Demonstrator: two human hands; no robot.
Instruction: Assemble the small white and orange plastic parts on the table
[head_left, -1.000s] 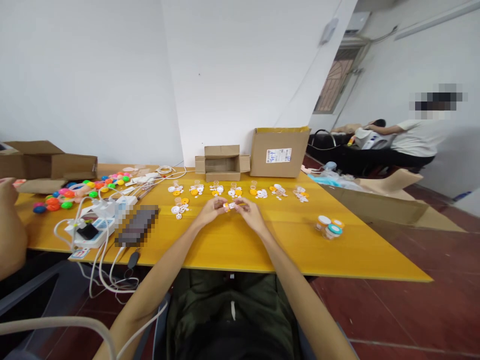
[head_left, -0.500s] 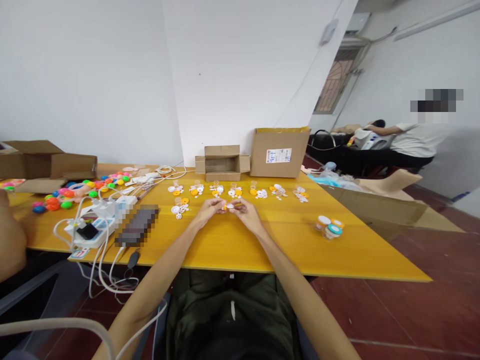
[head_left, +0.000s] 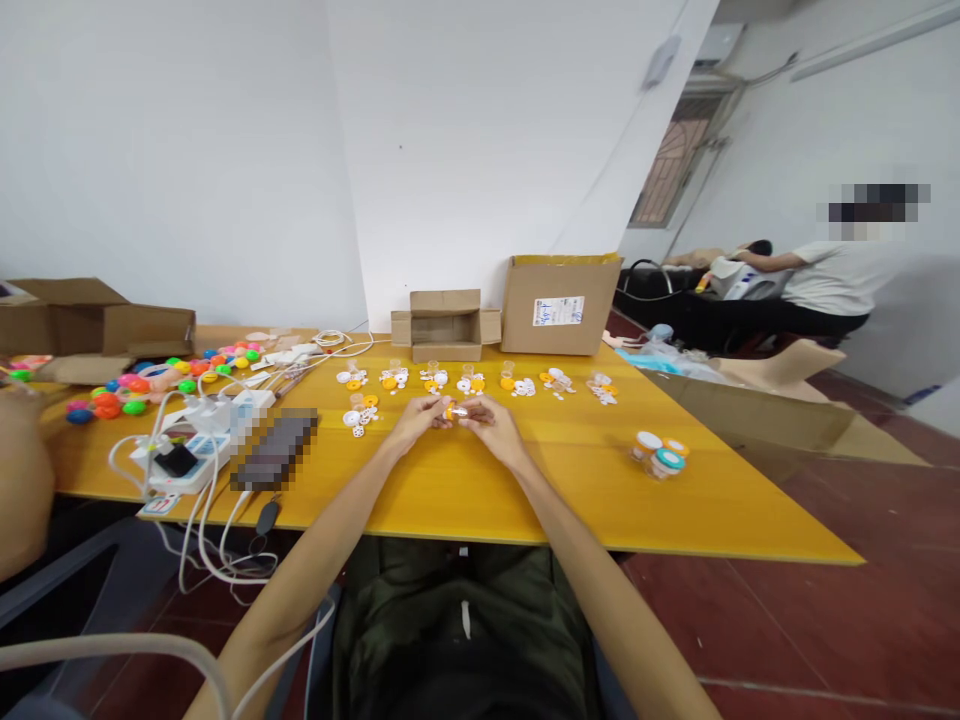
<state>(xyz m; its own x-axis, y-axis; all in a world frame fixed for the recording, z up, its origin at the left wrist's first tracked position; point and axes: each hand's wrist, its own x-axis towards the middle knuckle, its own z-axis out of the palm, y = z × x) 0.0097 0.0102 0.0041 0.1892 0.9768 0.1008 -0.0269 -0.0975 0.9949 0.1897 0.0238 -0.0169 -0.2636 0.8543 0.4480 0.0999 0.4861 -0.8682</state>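
Fingers (head_left: 433, 407) of left hand (head_left: 415, 421) and right hand (head_left: 491, 426) pinch an orange-and-white piece (head_left: 454, 411); slack pressure could drop it right below them.

White power strip (head_left: 253, 408) near colourful balls (head_left: 139, 384); labelled carton (head_left: 561, 300) farther right.

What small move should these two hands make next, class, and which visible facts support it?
Perhaps hold the left hand steady and press gently inward with the right hand: both pinch small orange-and-white plastic-looking parts, close together above the flat yellow wooden table. Whether those parts are fully joined is too small to tell.
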